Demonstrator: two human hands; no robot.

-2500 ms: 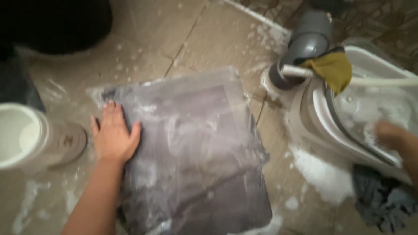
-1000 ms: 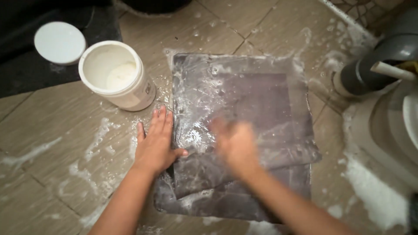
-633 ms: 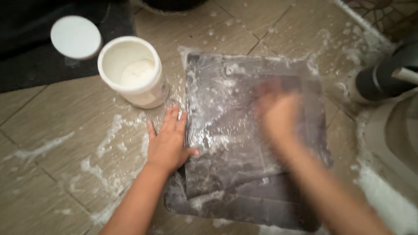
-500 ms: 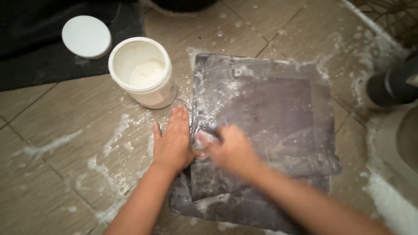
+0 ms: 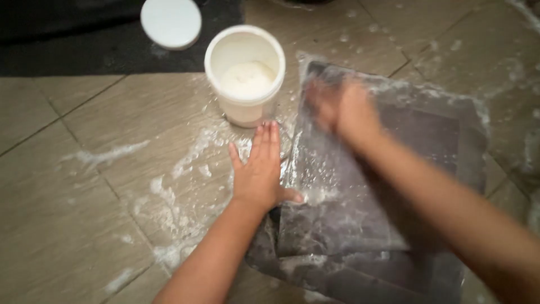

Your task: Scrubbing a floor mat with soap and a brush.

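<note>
A folded dark grey cloth (image 5: 394, 186), wet and streaked with white suds, lies flat on the tan tiled floor (image 5: 73, 225), taking up the right half of the view with its layered edges showing along the bottom. The left hand (image 5: 260, 169) lies palm down with its fingers straight and close together, resting on the wet tile right at the cloth's left edge, the thumb stretched out sideways onto the fabric; it grips nothing and only presses flat. The right hand (image 5: 343, 110) is over the upper left part of the cloth, blurred by motion, so whether its fingers are spread or curled cannot be told, and whether it touches the fabric is unclear as well, though no object shows in it. Just beyond the left fingertips stands an open white plastic tub (image 5: 245, 73) with a mound of white powder (image 5: 247, 79) in its bottom, close to the cloth's upper left corner. Its round white lid (image 5: 171, 22) lies apart on a black mat (image 5: 73, 39) at the top of the view. White foam and spilled powder streak the tiles around the left hand and the tub.
</note>
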